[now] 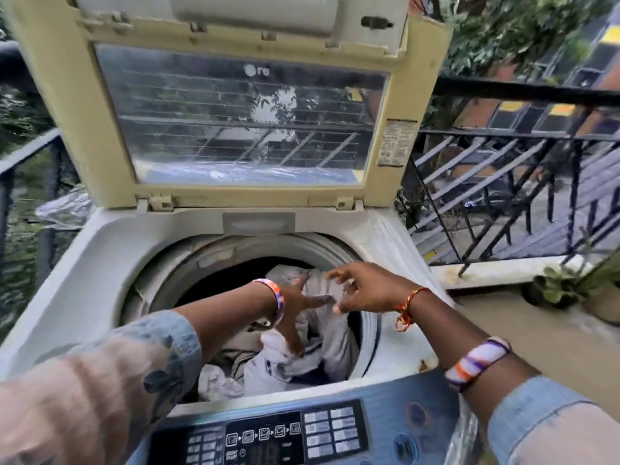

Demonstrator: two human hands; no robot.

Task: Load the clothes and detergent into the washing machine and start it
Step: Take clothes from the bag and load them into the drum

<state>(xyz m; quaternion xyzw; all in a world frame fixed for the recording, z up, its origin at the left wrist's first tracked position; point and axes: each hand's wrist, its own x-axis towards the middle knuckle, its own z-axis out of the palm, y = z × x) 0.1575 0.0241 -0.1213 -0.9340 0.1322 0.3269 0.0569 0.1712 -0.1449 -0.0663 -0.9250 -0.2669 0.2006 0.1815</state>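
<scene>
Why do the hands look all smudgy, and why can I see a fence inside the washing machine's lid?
In the head view, the left hand and right hand are motion-blurred over the clothes; the near sleeve is out of focus; the lid window mirrors the railing; the wide lens bends straight edges.

Lid [235,105] up, drum [255,250] wide open, pale clothes [322,344] heaped inside toward its right edge. Left hand [298,307] spread over the pile, fingers splayed. Right hand [362,286] beside it, fingers loosely bent above the cloth. Control panel [292,431] along the washer's near edge.
</scene>
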